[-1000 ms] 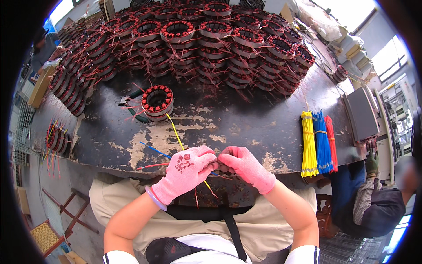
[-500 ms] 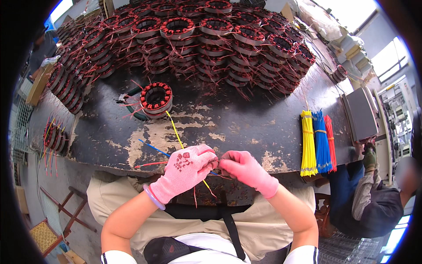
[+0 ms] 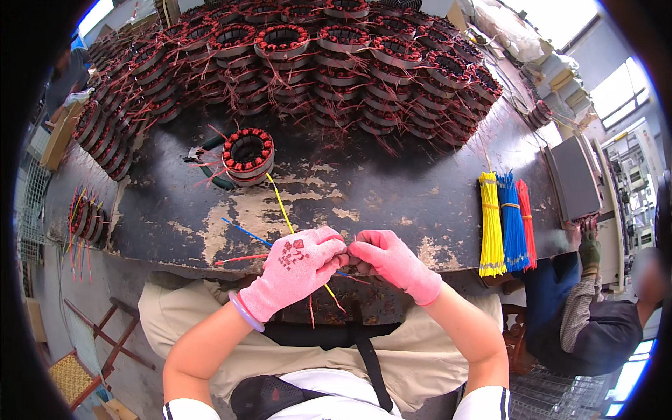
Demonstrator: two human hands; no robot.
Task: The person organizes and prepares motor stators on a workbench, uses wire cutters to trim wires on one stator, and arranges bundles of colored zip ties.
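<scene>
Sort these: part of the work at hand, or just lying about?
Part of the work:
- yellow wire, blue wire and red wire, in the left hand
- right hand, beside it; grip unclear
- probably the wound ring, ring stacks and wire bundles

Apparently just lying about:
- woven seat
- cardboard box
- flat grey box

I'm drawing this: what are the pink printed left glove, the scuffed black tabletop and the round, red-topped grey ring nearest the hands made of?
Pink glove: probably knitted fabric, dull, soft-looking and close-fitting.
Black tabletop: perhaps painted wood; it gleams, but pale brown patches show through.
Grey ring: likely dull metal outside, judging by its grey wall; the red coils' material isn't clear.
</scene>
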